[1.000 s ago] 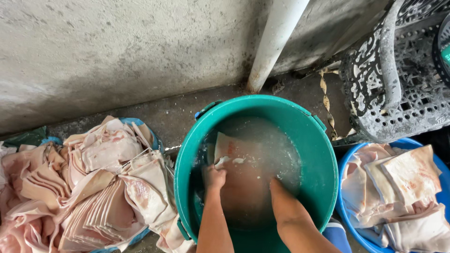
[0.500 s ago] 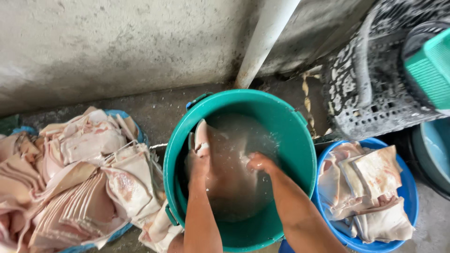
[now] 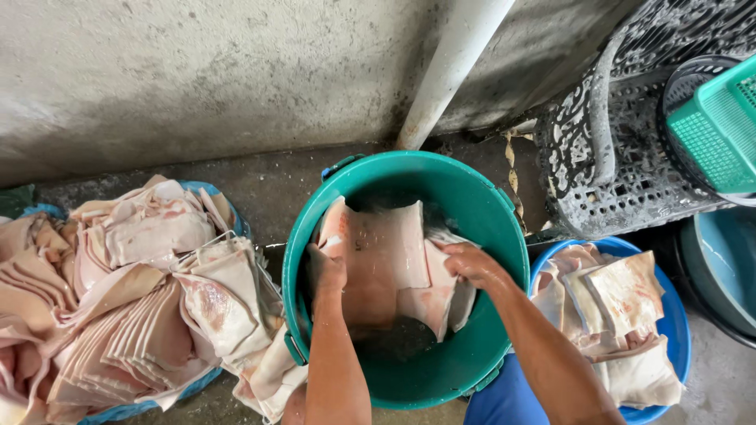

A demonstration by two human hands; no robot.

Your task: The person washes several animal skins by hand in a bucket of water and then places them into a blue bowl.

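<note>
A teal plastic bucket [image 3: 504, 236] stands on the concrete floor below me. Over its middle I hold up a large pale pink slab of raw pork skin [image 3: 386, 252]. My left hand [image 3: 325, 269] grips its left edge and my right hand [image 3: 471, 264] grips its right edge. The slab hangs inside the bucket, wet, with its lower edge pointing down toward the bottom. Little of the water under it shows.
A heap of folded pork skin pieces [image 3: 118, 299] fills a blue tub at the left. Another blue tub [image 3: 673, 315] at the right holds several more pieces. A white pipe [image 3: 449, 71] runs up the grey wall. Dark perforated crates [image 3: 622, 157] and a green basket [image 3: 717, 126] stand at the right.
Both hands were down in the cloudy water a second ago. They have since lifted the slab up out of it, and the view has shifted to the right.
</note>
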